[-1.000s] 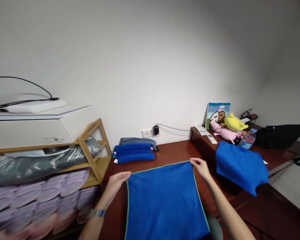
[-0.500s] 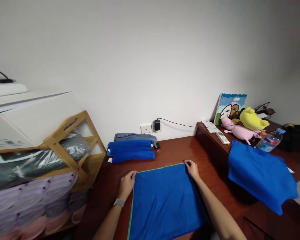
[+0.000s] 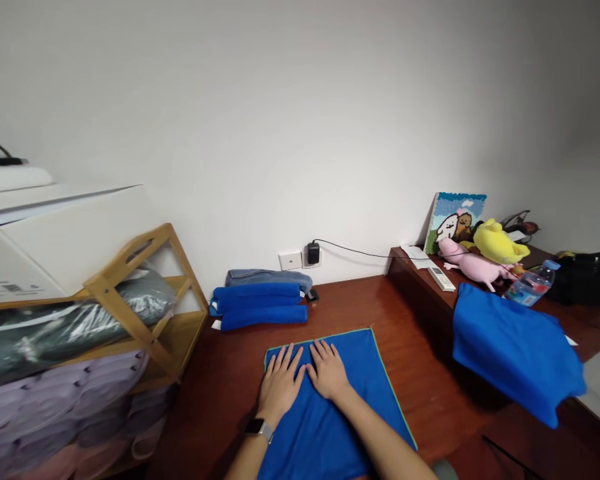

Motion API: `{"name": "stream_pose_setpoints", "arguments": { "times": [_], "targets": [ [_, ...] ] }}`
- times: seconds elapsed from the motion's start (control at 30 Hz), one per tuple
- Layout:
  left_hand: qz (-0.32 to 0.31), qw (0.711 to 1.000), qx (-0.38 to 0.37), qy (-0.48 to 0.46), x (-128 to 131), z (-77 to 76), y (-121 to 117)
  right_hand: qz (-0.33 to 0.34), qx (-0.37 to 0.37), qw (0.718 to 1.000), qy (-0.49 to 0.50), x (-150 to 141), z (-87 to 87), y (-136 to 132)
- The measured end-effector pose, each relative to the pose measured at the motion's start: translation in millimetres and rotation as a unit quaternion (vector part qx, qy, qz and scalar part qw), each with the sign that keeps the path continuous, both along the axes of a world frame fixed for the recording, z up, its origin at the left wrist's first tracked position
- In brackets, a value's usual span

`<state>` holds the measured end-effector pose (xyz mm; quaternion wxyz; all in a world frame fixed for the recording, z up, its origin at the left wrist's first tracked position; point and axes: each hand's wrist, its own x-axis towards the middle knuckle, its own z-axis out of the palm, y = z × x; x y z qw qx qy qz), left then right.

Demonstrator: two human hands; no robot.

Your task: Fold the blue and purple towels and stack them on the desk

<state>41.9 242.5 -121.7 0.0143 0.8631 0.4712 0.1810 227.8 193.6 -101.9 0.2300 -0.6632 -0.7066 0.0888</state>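
A blue towel with a green edge (image 3: pixel 365 393) lies spread flat on the dark red wooden table (image 3: pixel 380 307) in front of me. My left hand (image 3: pixel 280 383) and my right hand (image 3: pixel 327 370) both rest palm down on the towel's far part, side by side, fingers stretched out and slightly spread. Neither hand holds anything. A watch sits on my left wrist. Behind the towel, near the wall, lies a stack of folded blue towels (image 3: pixel 260 305) with a grey one on top.
A wooden rack (image 3: pixel 145 313) with bagged items and a white box stands at left. A raised ledge at right carries another blue cloth (image 3: pixel 515 350), plush toys (image 3: pixel 480 257), a water bottle (image 3: pixel 530 283), a remote and a black bag. A charger is plugged into the wall socket (image 3: pixel 313 253).
My hands have let go of the towel's far corners and moved inward, and now lie flat together on its middle. The towel lies on the table.
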Motion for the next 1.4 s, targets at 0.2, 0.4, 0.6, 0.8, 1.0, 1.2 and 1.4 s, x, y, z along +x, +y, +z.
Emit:
{"name": "stream_pose_setpoints", "arguments": {
  "times": [0.2, 0.4, 0.6, 0.8, 1.0, 1.2, 1.4],
  "targets": [
    [0.004, 1.0, -0.019, 0.014, -10.9, -3.0, 9.7, -0.063, -0.056, 0.996, -0.03, 55.2, -5.9, -13.0],
    [0.046, 0.999, -0.023, 0.02, -5.1, 0.4, 10.5, -0.12, -0.092, 0.986, -0.075, 130.6, 1.6, -10.0],
    [0.076, 0.995, -0.018, 0.06, 2.8, 7.0, 6.7, -0.094, -0.079, 0.986, -0.115, 103.9, 11.3, -2.8],
    [0.039, 0.998, -0.012, 0.056, 14.3, 1.0, -11.2, -0.026, -0.03, 0.997, -0.067, 43.9, -6.9, -20.3],
    [0.061, 0.995, -0.047, 0.056, -0.9, -1.2, -9.2, -0.13, -0.11, 0.982, -0.076, 98.3, -5.3, -21.1],
    [0.061, 0.995, -0.045, 0.066, -1.4, 9.9, -5.2, -0.179, -0.141, 0.97, -0.081, 130.4, 5.6, -16.1],
    [0.046, 0.997, -0.006, 0.054, -1.8, 8.3, 6.6, -0.133, -0.095, 0.984, -0.075, 104.9, -3.0, -1.5]
  ]
}}
